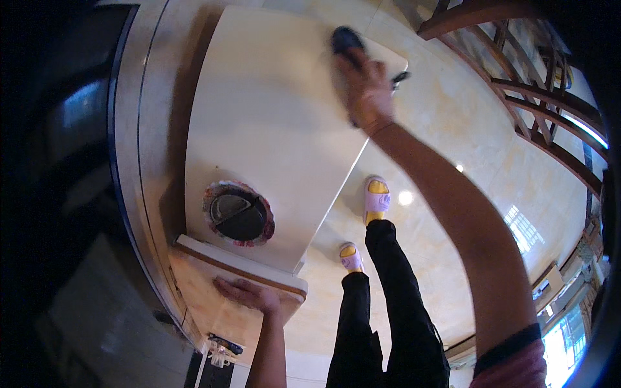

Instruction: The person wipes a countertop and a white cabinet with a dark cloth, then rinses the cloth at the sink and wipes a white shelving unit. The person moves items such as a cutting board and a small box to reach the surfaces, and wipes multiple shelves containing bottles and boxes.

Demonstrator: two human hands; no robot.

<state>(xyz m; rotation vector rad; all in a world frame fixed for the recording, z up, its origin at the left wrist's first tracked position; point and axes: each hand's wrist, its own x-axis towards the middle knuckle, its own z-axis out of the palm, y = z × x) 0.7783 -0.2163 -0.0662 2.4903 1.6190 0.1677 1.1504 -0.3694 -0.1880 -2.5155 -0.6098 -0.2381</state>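
A white tabletop stretches out before me. Near its far right corner, my right hand presses down on a dark cloth-like thing, blurred and mostly covered by the fingers. A dark tip of something also pokes past the table's edge beside the wrist. My left hand is extended just beyond the near raised white ledge, blurred and with nothing visible in it. At the near left of the tabletop, a round dark dish rests on or in a ring with a red and white pattern.
To the left stands a large dark glossy panel with a pale frame. Brown wooden latticed furniture occupies the upper right. Pale glossy floor tiles lie under my feet in pink slippers. A small clear object is at lower left.
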